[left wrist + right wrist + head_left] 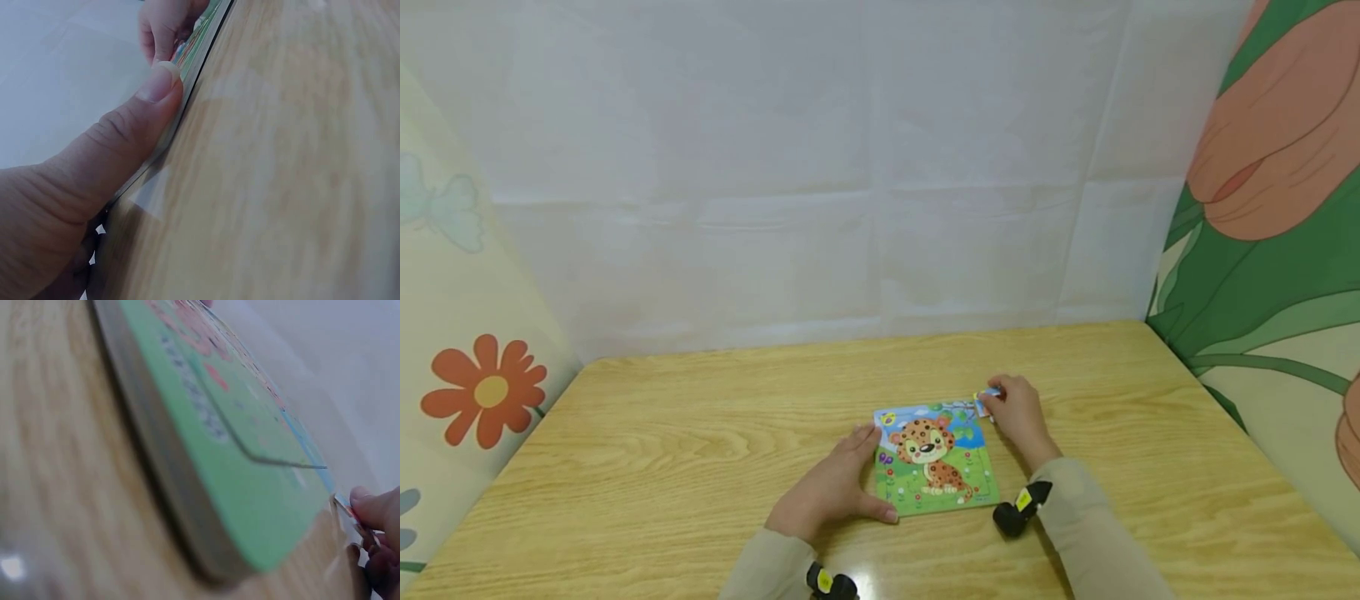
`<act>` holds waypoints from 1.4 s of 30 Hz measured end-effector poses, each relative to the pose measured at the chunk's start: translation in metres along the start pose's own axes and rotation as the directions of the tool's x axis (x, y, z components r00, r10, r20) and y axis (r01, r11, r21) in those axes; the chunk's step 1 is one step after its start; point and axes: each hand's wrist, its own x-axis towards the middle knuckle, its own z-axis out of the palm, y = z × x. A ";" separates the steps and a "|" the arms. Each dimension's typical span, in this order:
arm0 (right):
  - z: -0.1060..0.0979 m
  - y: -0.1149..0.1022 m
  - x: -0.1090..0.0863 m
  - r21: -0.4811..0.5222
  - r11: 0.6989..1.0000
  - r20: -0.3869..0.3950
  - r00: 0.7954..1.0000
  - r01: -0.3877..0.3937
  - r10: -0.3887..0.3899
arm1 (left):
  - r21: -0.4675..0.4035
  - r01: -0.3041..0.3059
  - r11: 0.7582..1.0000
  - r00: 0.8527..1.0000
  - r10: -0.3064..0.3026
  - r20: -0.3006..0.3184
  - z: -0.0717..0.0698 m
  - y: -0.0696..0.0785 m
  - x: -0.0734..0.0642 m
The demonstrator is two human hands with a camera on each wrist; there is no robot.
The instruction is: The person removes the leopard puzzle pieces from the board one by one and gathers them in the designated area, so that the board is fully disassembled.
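A square picture puzzle board (934,492) with a spotted leopard cub on grass lies flat on the wooden table. My left hand (831,492) rests along its left side, fingers fairly straight at the upper left edge. The left thumb (140,115) lies against the board's near edge. At the far right corner, my right hand (1018,412) pinches a small, thin puzzle piece (983,406) with blue and yellow on it, between thumb and fingers. In the right wrist view this piece (345,509) is seen edge-on just beyond the board's edge; its far part is hidden by the fingers.
The light wooden table (685,467) extends on both sides of the board. A white cloth (820,183) hangs behind it. Panels with a painted red flower (490,390) and large tulips (1277,125) stand at the sides. Black wrist cameras sit on both sleeves.
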 end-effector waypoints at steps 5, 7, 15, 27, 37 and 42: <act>-0.001 -0.001 0.000 -0.024 1.000 0.024 1.000 -0.016 0.017 | 0.005 0.008 1.000 1.000 -0.008 0.000 -0.001 0.000 0.001; -0.002 -0.001 0.000 -0.038 0.999 0.027 0.999 -0.027 0.028 | 0.009 0.009 1.000 1.000 -0.009 0.001 -0.001 0.000 0.001; -0.002 -0.001 0.002 -0.052 0.997 0.009 0.999 -0.053 0.054 | 0.021 0.008 1.000 1.000 -0.008 0.001 -0.002 0.000 0.003; 0.000 0.000 -0.003 0.183 0.981 -0.205 0.978 0.067 -0.029 | 0.006 0.010 1.000 1.000 -0.010 0.001 -0.001 0.000 0.002; 0.000 -0.007 -0.009 0.372 0.925 -0.134 0.991 0.077 -0.029 | 0.001 -0.012 1.000 1.000 0.012 0.002 0.001 0.000 0.001; 0.000 -0.012 -0.016 0.372 0.928 -0.020 1.000 0.025 -0.019 | -0.006 -0.006 1.000 1.000 0.006 0.000 0.000 0.000 0.000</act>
